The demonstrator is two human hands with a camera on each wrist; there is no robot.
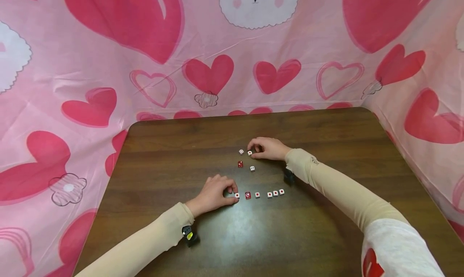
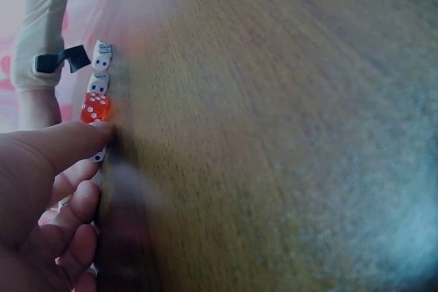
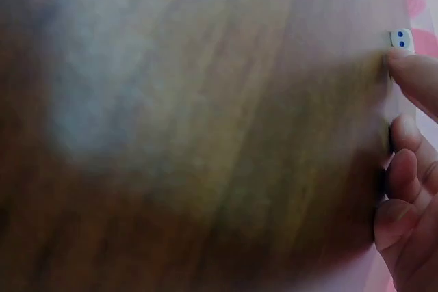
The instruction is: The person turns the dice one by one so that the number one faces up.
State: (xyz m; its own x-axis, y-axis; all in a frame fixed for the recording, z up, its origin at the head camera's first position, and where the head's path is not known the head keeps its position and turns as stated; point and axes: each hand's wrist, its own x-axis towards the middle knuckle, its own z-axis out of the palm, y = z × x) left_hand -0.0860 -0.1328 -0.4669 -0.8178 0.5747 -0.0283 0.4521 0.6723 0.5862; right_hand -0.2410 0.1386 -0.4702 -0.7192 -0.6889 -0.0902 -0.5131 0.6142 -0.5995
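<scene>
Near the middle of the table, my left hand (image 1: 214, 194) pinches a white die (image 1: 237, 195) with a red pip on top, between thumb and forefinger. Just right of it, a red die (image 1: 248, 195) and several white dice (image 1: 270, 195) extend in a row. Farther back, my right hand (image 1: 270, 148) holds another white die (image 1: 249, 153) between its thumb and forefinger. Beside that one lies a white die (image 1: 241, 151); a red die (image 1: 240, 164) and a white die (image 1: 252, 169) sit nearer. In the left wrist view, my thumb partly covers a die (image 2: 99, 156).
The dice are on a brown wood-grain table (image 1: 163, 148). A pink cloth with hearts (image 1: 208, 75) hangs behind the table and along its sides. Dark devices (image 1: 189, 233) are strapped at both wrists over beige sleeves.
</scene>
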